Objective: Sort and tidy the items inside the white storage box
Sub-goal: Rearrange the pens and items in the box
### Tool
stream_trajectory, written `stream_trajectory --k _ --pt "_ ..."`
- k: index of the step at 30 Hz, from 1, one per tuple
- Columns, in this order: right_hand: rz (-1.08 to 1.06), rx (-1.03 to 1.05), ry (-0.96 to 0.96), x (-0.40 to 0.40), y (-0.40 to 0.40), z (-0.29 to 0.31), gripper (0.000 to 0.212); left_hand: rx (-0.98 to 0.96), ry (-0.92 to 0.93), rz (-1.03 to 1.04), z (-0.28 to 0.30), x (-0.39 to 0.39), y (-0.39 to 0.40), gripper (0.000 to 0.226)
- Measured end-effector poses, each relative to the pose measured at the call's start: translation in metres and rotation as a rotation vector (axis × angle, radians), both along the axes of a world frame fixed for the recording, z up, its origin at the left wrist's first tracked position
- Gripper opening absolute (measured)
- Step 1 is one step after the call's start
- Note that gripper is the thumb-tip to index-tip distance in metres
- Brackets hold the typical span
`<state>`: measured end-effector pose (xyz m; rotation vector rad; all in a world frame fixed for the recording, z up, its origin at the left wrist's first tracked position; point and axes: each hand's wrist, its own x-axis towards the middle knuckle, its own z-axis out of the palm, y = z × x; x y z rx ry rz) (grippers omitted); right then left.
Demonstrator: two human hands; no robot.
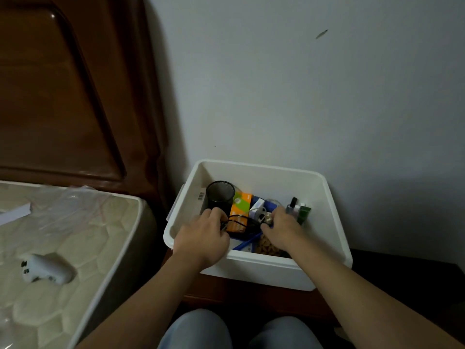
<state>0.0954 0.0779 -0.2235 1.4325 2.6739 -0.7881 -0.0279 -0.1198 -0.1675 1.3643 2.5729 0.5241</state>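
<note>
Beside the bed, on a dark wooden stand, the white storage box [251, 269] sits jumbled, left hand [203, 238] gripping a black cable [237, 220], right hand [283, 229] pinching something small I can't identify, mesh pen cup [220, 195] upright, sorting looks barely begun.

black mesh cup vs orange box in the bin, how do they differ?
The black mesh cup is round, dark and open-topped; the orange box is flat-sided, closed and bright orange with green. The cup stands at the left side of the white storage box; the orange box leans just right of it. The left hand is at the cup's base, not on the orange box. Both sit inside the storage box.
</note>
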Motion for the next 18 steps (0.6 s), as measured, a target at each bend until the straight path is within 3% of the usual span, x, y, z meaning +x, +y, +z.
stream_trajectory --k 3,7,11,15,18 --pt "0.123 -0.09 -0.028 -0.004 0.006 -0.008 0.031 -0.061 0.009 -0.006 -0.004 -0.004 0.003 0.042" --pt "0.129 -0.035 0.172 -0.002 0.004 -0.002 0.005 -0.123 0.007 -0.003 -0.008 -0.009 0.007 0.052" --pt "0.006 0.057 0.489 0.009 -0.003 0.027 0.019 -0.108 0.053 -0.006 -0.009 -0.008 0.006 0.05" --pt "-0.099 0.18 0.815 0.017 -0.01 0.07 0.026 0.149 0.247 -0.012 -0.007 0.004 -0.006 0.043" --pt "-0.121 0.243 0.968 0.007 -0.01 0.098 0.027 0.252 0.332 0.158 -0.002 -0.001 -0.008 0.046"
